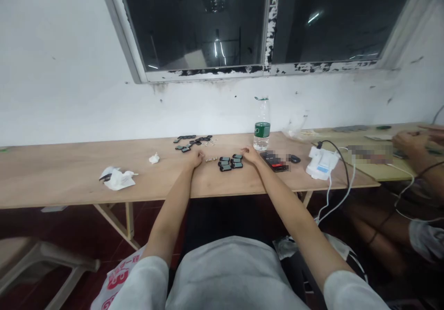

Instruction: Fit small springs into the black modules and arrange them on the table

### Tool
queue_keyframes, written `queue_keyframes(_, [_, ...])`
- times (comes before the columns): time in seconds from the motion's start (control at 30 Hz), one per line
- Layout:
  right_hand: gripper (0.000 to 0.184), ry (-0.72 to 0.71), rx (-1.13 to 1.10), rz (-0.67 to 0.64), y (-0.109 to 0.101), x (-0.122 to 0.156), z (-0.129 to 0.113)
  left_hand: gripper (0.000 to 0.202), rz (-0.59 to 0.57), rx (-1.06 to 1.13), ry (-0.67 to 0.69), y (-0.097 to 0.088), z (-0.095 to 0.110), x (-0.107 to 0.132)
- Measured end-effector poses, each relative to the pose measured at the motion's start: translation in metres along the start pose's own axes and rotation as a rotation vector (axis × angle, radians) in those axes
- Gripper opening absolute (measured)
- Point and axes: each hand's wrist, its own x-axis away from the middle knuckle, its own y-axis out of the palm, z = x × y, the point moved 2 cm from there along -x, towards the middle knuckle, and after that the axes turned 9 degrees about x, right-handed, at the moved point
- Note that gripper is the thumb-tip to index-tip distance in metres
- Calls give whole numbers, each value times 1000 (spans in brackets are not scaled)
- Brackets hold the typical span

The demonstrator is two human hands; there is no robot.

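Six small black modules (231,162) are seen clustered on the wooden table (69,176) between the left hand (196,157) and the right hand (249,153), just beside the right fingertips. A short row of pale pieces (211,159), too small to be counted, is laid beside the left hand. Both hands' fingers are curled, and whether anything is gripped cannot be told.

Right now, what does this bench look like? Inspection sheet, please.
Surface: long wooden table, against a white wall.
Job's things: small black parts in a near cluster; second cluster farther back; pale small pieces beside them.
Clutter: water bottle, crumpled tissue, small white wad, black device.
Hands: left hand and right hand rest on the table flanking the near parts; grip unclear.
Cables: white cable and black cable leave a white power block, over the table edge.
Surroundings: dark window; another person's hand far right; plastic chair lower left.
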Motion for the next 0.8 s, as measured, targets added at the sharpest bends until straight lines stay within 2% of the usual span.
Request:
queue_keyframes(0.17, [21,-47,59,-110,7,-1,3,3,76,32,-5,-1,-5,0])
queue_keyframes(0.47, [14,-56,106,-51,10,-4,9,11,47,83,46,-1,-4,-2])
queue_keyframes(0.57, [15,-32,134,-28,9,-2,7,9,76,63,42,-3,-3,-1])
queue_keyframes(0.8, [23,-54,132,-96,5,2,2,8,147,90,-37,-5,1,1])
